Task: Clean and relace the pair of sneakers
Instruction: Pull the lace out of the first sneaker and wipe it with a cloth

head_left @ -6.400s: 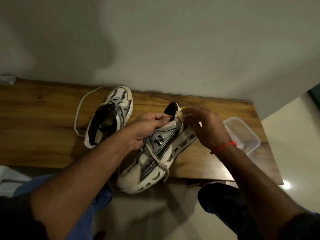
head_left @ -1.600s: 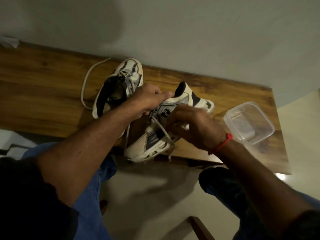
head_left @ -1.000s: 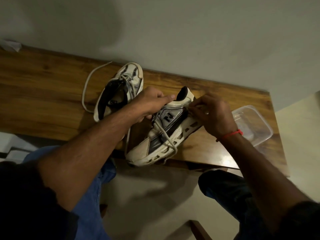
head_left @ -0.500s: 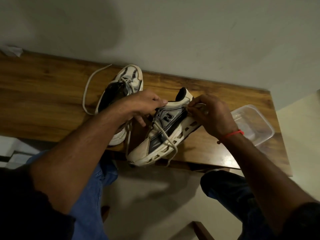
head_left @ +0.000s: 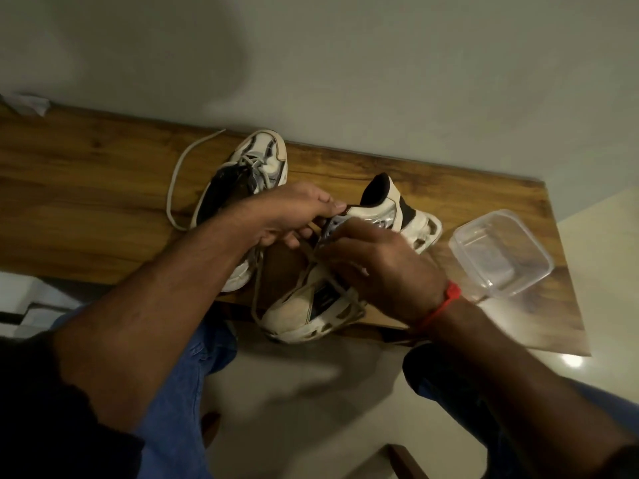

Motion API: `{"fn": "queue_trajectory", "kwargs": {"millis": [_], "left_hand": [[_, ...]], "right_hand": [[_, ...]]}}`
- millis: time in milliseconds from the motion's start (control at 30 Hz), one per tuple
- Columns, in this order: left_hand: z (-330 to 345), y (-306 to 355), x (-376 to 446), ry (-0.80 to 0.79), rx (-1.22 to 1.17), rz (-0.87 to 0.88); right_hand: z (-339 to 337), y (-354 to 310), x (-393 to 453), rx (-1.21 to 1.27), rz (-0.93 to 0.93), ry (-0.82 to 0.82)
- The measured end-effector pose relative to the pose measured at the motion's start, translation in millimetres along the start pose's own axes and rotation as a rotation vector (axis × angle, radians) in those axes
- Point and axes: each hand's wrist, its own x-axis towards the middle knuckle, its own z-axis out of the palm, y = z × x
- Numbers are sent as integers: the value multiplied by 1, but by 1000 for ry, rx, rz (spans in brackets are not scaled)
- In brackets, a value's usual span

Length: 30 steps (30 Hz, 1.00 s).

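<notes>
Single head-worn wide-angle view, looking forward and steeply down onto wooden table [head_left: 86,202]. Camera sits above table's near edge, close: forearms enter from bottom corners, knees and floor below table edge. Table runs tilted across frame, wall beyond its far edge fills upper part. No second view, so no shared area.

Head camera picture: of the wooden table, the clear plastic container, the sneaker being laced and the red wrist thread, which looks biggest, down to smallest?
1. Wooden table
2. Sneaker being laced
3. Clear plastic container, looking slightly smaller
4. Red wrist thread
</notes>
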Motion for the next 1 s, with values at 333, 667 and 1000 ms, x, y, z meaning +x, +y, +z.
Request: {"fn": "queue_trajectory", "kwargs": {"millis": [333,667,1000], "left_hand": [[6,4,-5,-22,-39,18],[8,5,-7,56,21,13],[4,2,-4,212,306,279]], "right_hand": [[1,21,0,-31,90,144],[-26,85,-13,-39,458,229],[-15,86,-13,-20,508,197]]}}
